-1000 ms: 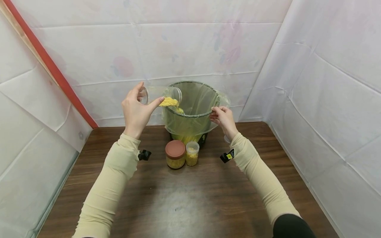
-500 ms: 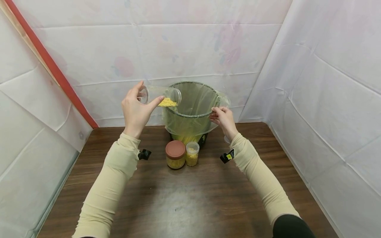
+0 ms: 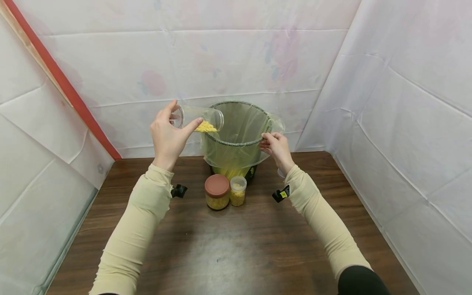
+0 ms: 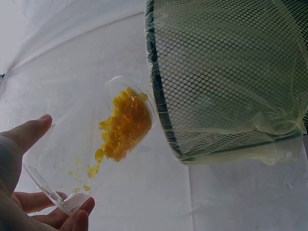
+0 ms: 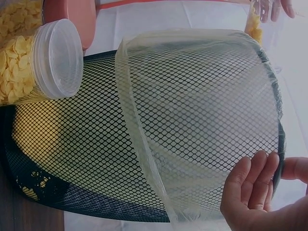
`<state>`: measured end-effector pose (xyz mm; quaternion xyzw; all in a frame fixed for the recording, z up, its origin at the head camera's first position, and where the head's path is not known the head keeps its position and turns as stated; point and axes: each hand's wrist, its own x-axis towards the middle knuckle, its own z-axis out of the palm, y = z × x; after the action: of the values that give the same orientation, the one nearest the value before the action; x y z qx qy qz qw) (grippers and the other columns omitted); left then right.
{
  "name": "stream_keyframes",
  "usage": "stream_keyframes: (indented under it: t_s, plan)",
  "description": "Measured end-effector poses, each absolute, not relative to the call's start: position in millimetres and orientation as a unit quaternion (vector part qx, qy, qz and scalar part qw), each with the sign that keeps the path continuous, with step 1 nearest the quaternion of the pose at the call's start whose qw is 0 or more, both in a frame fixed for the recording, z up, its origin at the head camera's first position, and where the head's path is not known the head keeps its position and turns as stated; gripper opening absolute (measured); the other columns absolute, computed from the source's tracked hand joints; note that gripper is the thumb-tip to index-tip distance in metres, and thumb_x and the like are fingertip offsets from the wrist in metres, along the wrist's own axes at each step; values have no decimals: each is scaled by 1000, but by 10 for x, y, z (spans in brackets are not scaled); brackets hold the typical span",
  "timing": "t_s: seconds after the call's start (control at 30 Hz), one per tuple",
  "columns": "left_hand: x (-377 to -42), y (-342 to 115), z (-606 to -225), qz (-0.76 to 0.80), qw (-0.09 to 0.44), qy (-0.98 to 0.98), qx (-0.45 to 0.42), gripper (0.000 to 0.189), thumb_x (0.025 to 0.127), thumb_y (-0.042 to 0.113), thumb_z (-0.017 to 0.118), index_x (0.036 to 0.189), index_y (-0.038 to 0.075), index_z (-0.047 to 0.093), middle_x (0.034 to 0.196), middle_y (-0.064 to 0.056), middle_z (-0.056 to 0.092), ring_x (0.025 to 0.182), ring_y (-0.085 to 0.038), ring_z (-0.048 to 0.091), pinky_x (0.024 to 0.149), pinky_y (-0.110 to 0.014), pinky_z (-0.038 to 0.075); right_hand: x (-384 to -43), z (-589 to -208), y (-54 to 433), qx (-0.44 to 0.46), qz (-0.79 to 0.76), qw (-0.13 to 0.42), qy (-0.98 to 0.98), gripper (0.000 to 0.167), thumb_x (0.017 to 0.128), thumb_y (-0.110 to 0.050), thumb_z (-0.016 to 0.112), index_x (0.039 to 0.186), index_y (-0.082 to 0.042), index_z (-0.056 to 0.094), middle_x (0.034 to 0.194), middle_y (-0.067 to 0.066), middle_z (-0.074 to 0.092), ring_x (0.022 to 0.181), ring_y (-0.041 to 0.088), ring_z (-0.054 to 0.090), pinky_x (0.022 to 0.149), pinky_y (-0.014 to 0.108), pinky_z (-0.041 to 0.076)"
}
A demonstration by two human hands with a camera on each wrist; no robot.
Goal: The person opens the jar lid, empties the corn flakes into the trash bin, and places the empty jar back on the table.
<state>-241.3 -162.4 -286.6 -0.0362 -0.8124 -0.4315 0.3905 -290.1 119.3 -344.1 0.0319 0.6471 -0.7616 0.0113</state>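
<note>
My left hand (image 3: pixel 167 141) grips a clear plastic jar (image 3: pixel 193 112) around its base end, thumb along one side. The jar lies nearly level, its uncapped mouth right at the left rim of a dark mesh trash bin (image 4: pixel 221 57). Yellow flakes (image 4: pixel 126 125) are heaped inside near the mouth, with a few crumbs farther back. A thin, pale green liner bag (image 3: pixel 221 153) is folded over the bin's rim. On the opposite side, my right hand (image 3: pixel 278 149) pinches the rim and liner, thumb apart from the fingers (image 5: pixel 245 180) in the right wrist view.
Before the bin stand a red-lidded jar (image 3: pixel 217 186) and a smaller clear-capped jar (image 3: pixel 238 191), both containing yellow flakes. A clear round piece (image 3: pixel 281 173) lies partly behind my right wrist. White sheeting (image 3: pixel 121 73) encloses the dark wooden table (image 3: pixel 221 246).
Flakes were spilling from the jar into the bin a second ago; now none are seen falling. The heap inside has shrunk and the jar's mouth has shifted slightly left. My right hand stays put.
</note>
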Motion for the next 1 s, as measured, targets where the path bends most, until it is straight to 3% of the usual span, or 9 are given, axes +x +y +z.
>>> stream_keyframes:
  t_s: [1.0]
  plan:
    - [-2466,-1595,-2797,-422,384,-819,-47,80,68,43,83,133,5,55,120,-12,63,96,-29,58,88,-39,41,-2927,-3466,1171,32,-766,16,642,10,93,-13,57,86,-7,51,70,0,59,62,10,63,66,23,55]
